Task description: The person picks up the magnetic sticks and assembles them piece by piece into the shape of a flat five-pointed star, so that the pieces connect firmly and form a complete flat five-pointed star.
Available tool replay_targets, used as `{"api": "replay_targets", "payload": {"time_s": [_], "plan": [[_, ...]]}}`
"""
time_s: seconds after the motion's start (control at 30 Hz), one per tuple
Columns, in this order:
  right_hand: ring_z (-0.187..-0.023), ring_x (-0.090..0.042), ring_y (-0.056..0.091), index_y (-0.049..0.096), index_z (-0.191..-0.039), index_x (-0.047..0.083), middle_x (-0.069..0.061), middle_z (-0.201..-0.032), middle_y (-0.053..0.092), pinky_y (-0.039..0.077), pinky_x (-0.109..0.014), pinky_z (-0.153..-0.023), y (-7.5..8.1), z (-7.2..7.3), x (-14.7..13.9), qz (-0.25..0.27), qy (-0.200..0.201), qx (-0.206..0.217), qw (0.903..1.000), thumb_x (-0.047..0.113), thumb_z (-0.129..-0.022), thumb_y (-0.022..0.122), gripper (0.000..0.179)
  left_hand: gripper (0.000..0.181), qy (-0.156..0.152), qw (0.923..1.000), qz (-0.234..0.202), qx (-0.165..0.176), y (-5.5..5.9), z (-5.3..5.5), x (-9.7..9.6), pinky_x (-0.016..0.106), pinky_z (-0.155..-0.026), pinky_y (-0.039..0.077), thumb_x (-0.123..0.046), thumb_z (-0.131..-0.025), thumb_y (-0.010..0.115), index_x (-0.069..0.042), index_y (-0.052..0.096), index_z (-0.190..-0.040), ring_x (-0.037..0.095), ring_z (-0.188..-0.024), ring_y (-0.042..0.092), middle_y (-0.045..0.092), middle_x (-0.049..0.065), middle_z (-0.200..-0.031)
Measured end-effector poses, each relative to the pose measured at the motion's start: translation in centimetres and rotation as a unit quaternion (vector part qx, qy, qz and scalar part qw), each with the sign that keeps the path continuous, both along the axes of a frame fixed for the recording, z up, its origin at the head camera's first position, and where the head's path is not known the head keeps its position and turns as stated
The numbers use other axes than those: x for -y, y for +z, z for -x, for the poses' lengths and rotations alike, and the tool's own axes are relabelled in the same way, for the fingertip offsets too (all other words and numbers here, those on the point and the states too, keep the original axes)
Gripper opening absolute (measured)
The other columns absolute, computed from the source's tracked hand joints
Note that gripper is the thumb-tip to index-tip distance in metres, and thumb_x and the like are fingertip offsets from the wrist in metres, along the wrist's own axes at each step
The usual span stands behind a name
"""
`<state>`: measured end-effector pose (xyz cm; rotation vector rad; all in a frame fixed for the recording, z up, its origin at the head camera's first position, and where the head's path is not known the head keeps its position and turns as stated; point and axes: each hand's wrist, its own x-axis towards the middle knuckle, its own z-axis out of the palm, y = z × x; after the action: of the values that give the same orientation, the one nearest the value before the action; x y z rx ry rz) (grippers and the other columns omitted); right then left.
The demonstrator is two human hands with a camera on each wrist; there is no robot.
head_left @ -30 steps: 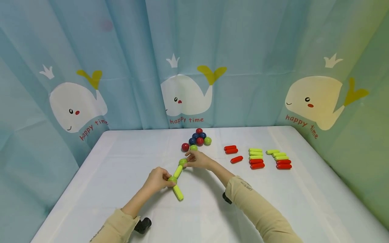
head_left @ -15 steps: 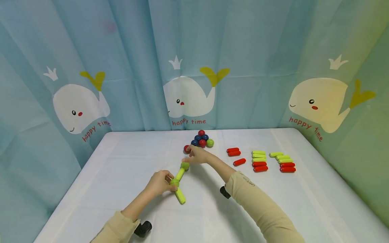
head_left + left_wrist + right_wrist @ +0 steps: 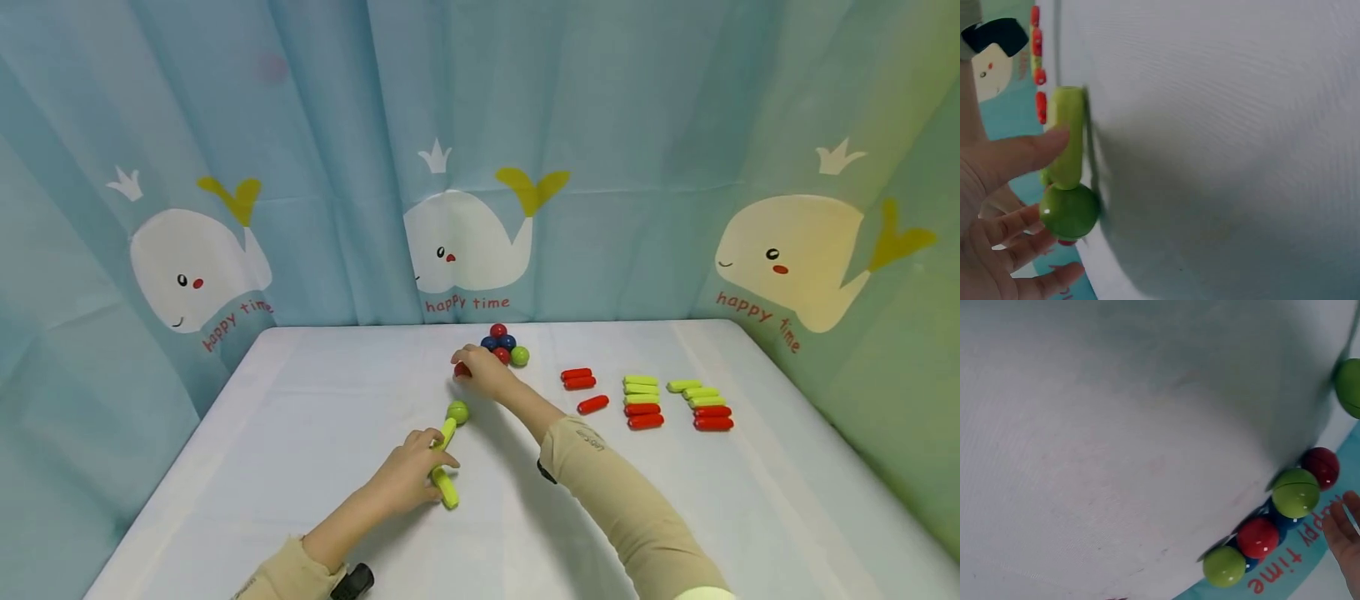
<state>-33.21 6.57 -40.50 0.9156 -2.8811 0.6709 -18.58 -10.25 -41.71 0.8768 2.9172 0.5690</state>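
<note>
Two light-green sticks [image 3: 446,490] and two green balls form a bent, joined chain on the table. My left hand [image 3: 411,471] is over its near part, hiding the joint in the head view. The left wrist view has the thumb lying across one stick [image 3: 1071,147] and spread fingers beside the middle green ball [image 3: 1069,212]. At the chain's far end sits the other green ball [image 3: 457,412]. My right hand [image 3: 486,373] reaches over the ball cluster, near a dark red ball [image 3: 462,370]. Its straight fingers [image 3: 1342,525] stand apart from a loose green ball [image 3: 1295,492].
Behind the right hand are several red, blue and green balls [image 3: 507,342]. Red sticks [image 3: 578,379] and mixed rows of green and red sticks [image 3: 642,402] lie at the right on the white table [image 3: 315,392]. A whale-print curtain [image 3: 337,167] hangs behind.
My right hand has left the chain's far green ball and moved away to the ball cluster. My left hand has loosened from the middle ball, its fingers spreading over the near sticks.
</note>
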Motion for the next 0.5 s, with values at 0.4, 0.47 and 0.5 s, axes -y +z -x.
{"api": "replay_targets", "payload": {"time_s": [0.4,0.47,0.5], "plan": [[-0.102,-0.027,0.059,0.064,-0.115,0.003,-0.014,-0.11,0.061,0.05,-0.034,-0.093,-0.88,0.33,0.51,-0.146,-0.007,-0.03,0.9888,-0.002,-0.086,0.062,0.029,0.025,0.007,0.9989,-0.042,0.022,-1.07,0.71,0.42,0.046,-0.083,0.048,-0.01,-0.066,0.084,-0.008,0.071,-0.087,0.034,-0.102,0.055,0.049,0.019,-0.123],[-0.097,-0.026,0.059,0.065,-0.113,0.004,-0.013,-0.106,0.059,0.051,-0.033,-0.09,-0.91,0.41,0.53,-0.153,-0.009,-0.043,0.9873,-0.002,-0.086,0.062,0.027,0.027,0.004,0.9985,-0.046,0.029,-1.01,0.85,0.42,0.046,-0.084,0.048,-0.014,-0.064,0.085,-0.008,0.071,-0.087,0.034,-0.102,0.056,0.049,0.019,-0.124],[-0.096,-0.026,0.059,0.065,-0.112,0.004,-0.013,-0.104,0.059,0.051,-0.033,-0.089,-0.91,0.45,0.53,-0.153,-0.008,-0.046,0.9871,-0.002,-0.087,0.061,0.026,0.028,0.003,0.9985,-0.046,0.029,-1.01,0.93,0.41,0.046,-0.083,0.048,-0.015,-0.064,0.085,-0.009,0.07,-0.086,0.033,-0.101,0.056,0.049,0.019,-0.124]]}}
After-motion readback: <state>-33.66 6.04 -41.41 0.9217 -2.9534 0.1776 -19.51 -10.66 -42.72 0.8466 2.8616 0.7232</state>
